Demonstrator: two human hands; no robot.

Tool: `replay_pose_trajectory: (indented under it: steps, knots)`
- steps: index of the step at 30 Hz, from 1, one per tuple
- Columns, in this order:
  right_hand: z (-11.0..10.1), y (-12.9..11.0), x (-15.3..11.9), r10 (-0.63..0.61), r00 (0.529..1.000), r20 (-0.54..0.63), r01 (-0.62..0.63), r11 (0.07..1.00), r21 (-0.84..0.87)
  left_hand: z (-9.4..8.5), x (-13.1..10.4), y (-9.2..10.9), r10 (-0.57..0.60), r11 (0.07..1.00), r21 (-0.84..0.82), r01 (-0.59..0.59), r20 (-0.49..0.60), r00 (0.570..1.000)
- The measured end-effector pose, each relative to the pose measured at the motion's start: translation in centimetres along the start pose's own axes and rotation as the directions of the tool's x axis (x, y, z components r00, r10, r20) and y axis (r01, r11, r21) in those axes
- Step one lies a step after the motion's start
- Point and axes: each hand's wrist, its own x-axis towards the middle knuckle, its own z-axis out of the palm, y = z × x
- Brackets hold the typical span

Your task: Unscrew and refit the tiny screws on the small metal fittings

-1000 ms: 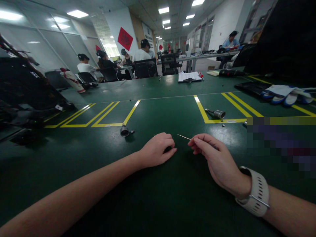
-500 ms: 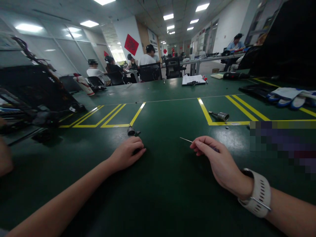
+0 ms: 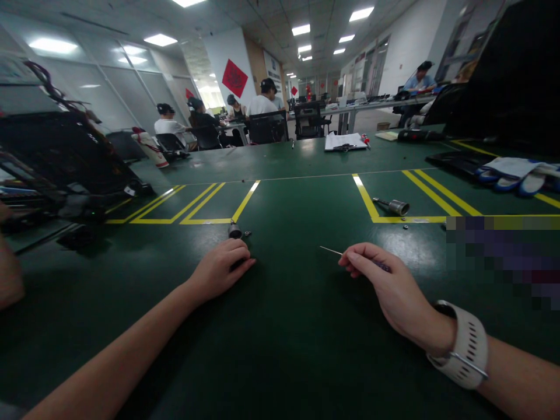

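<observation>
Clock reference: twelve is pointing across the worktop away from the person; the centre is lying between the hands.

Tool position: the thin tool is lying at three o'clock, its bare tip pointing toward nine. The right hand is pinching it between thumb and fingers. The left hand is resting half-curled at nine o'clock; whether it is enclosing anything, an onlooker cannot tell.

Handling, as judged: the tool is probably weighing little, its shaft being stiff but slender and liable to bend under side load. Grip is best being taken on the thicker dark handle, with the fingers staying clear of the tip. The left metal fitting at ten o'clock and the right metal fitting at two are looking rigid, heavier and smooth; the broad cup is offering the surer hold, the narrow stem tending to roll.

Count:
- Thin tool: one is showing.
- Cupped fittings: two are showing.
- Small metal pieces: two are lying beside the right fitting; at least one is lying beside the left, overlap preventing an exact count.
- Clipboard: one is lying at one o'clock.
</observation>
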Motion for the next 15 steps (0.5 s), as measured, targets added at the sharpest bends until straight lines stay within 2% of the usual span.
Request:
replay_pose_trajectory:
  steps: [4, 8, 11, 12, 13, 15]
  knots:
    - [0.0, 0.0, 0.0, -0.038, 0.999, -0.009, 0.037, 0.999, -0.037, -0.1, 0.0, 0.2, -0.003, 1.000, 0.023, 0.003, 0.013, 1.000]
    - [-0.8, -1.4, 0.8, -0.207, 0.975, -0.085, 0.202, 0.978, -0.057, -0.2, -0.3, 0.1, 0.025, 0.998, 0.063, -0.020, -0.080, 0.996]
    - [-2.4, -2.7, 2.8, -0.349, 0.896, -0.274, 0.337, 0.937, -0.089, -0.1, -0.7, 0.0, 0.060, 0.994, 0.102, -0.042, -0.178, 0.982]
    - [-3.2, -2.9, 3.7, -0.390, 0.851, -0.352, 0.360, 0.921, -0.149, -0.1, -0.8, 0.0, 0.070, 0.992, 0.115, -0.047, -0.212, 0.975]
    - [-4.1, -2.9, 4.8, -0.429, 0.805, -0.410, 0.364, 0.903, -0.228, 0.0, -0.8, 0.0, 0.083, 0.990, 0.127, -0.053, -0.240, 0.967]
    - [-6.0, -2.4, 7.1, -0.424, 0.776, -0.468, 0.324, 0.903, -0.280, 0.1, -0.9, 0.1, 0.109, 0.986, 0.149, -0.069, -0.278, 0.954]
